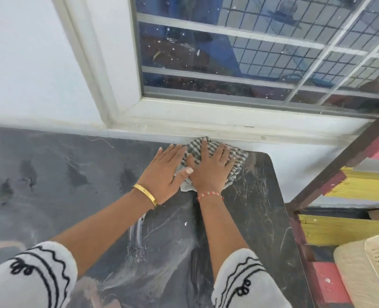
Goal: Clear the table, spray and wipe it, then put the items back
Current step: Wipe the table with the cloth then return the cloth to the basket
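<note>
Now I'm mid-wipe: my left hand (165, 170) and right hand (210, 167) press flat, fingers spread, on the checked cloth (237, 158) at the surface's (257, 218) far corner; next, sweep toward the wet patches.

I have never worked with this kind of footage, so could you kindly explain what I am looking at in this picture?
There is no machine here: a person wears a wide-angle camera on the head, so you look forward and down along their own arms. The left hand, with a gold bangle on its wrist, and the right hand, with a thread bracelet, both lie flat with fingers spread on a checked cloth. They press it onto the dark tabletop at its far right corner, under the window. Nothing is gripped. The table shows damp patches and wet streaks, and no other items lie on the visible part. A woven tan object, only partly in view, shows at the right edge.
</note>
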